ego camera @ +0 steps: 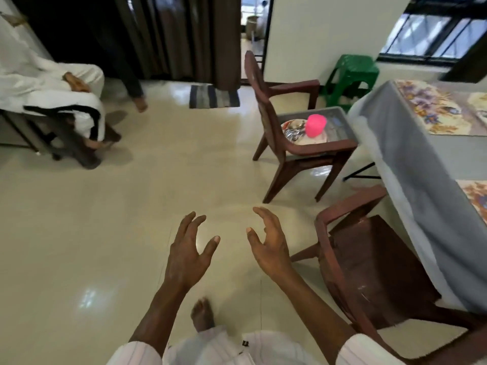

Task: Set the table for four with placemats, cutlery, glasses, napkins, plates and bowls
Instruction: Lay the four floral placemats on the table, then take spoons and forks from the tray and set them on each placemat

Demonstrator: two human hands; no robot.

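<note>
Floral placemat [432, 109] and a second placemat [475, 200] lie on the grey-clothed tabletop [395, 148], at right. Beside it I see a brown chair [266, 111] bearing a grey tray [344, 125] with a plate [315, 140], cutlery [291, 133] and a pink object [315, 125]. A nearer chair [369, 259] stands against the tabletop. My left grip [187, 254] and right grip [268, 246] hover over the floor [105, 233], fingers spread, holding nothing.
</note>
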